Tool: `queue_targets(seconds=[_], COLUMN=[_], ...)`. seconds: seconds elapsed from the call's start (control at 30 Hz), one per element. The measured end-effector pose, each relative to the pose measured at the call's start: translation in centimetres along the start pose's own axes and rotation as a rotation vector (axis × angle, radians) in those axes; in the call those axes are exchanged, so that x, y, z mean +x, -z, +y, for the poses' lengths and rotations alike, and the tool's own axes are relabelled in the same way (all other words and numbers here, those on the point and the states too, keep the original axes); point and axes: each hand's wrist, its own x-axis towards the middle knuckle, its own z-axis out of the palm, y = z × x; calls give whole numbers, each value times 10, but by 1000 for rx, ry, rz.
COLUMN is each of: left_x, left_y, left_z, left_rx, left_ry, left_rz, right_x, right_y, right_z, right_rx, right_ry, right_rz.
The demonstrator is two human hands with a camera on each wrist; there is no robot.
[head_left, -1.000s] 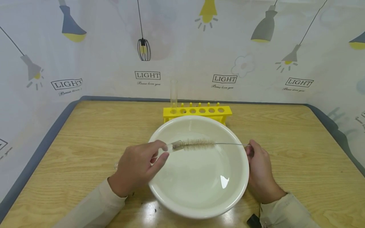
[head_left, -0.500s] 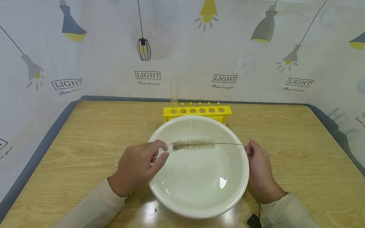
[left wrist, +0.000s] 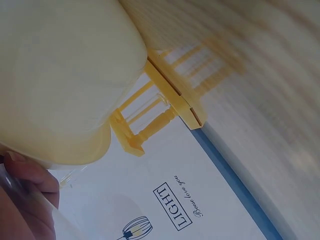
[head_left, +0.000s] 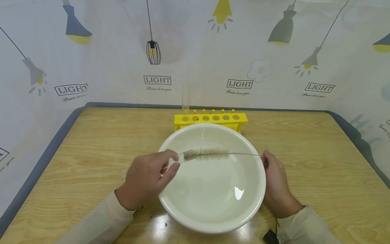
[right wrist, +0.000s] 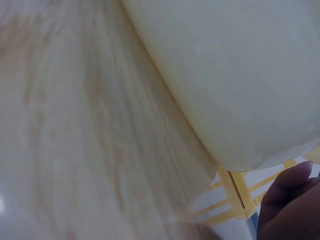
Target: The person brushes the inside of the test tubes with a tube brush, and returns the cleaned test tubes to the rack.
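Note:
Over the white basin (head_left: 210,193), my left hand (head_left: 149,178) grips a clear glass test tube (head_left: 181,158), its mouth facing right. A test tube brush (head_left: 213,154) lies level with its bristle tip inside that mouth and most of the pale bristles outside. At the basin's right rim, my right hand (head_left: 276,186) pinches the far end of the brush's thin wire handle. The left wrist view shows curled fingers (left wrist: 32,182) around the glass, close under the basin's rim. In the right wrist view, the right hand (right wrist: 295,200) is partly cut off and its grip hidden.
Behind the basin stands a yellow test tube rack (head_left: 210,118), with one clear test tube (head_left: 185,98) upright in its leftmost hole. A black object (head_left: 270,237) lies by the right sleeve. Small dark specks dot the wooden table (head_left: 91,152) in front of the basin.
My right hand has turned slightly and shifted a little left at the wire's end. The left hand, the tube and the brush look almost unchanged.

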Motion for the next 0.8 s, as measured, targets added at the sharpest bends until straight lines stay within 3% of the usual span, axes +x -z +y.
queue_targets(seconds=[0.6,0.8], left_x=[0,0], left_y=[1,1], left_z=[0,0], left_rx=[3,7], left_ry=[2,3], left_rz=[1,-11], right_x=[-2,-2], right_y=[0,2], right_z=[1,-2], right_rx=[-20,92], right_ry=[-13,-18], right_rz=[-13,-38])
